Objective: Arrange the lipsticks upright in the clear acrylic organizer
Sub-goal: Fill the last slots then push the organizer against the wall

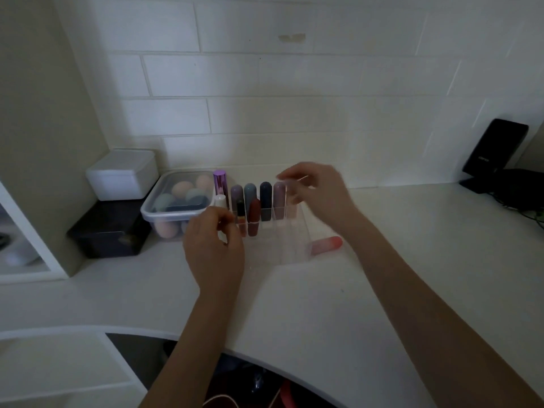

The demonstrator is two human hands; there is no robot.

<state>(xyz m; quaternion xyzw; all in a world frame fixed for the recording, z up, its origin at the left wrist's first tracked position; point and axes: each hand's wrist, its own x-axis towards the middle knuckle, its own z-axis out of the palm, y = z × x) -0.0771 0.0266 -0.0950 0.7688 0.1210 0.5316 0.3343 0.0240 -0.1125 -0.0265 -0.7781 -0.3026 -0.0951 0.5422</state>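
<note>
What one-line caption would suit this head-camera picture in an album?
Two hands, left and right, hover at a clear organizer of upright lipsticks; one pink lipstick lies outside.

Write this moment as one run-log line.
left hand: at organizer | right hand: above it | pink lipstick: lying on counter

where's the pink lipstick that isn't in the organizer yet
In the head view, the pink lipstick lies flat on the white counter, right of the clear organizer, below the right hand.
</note>
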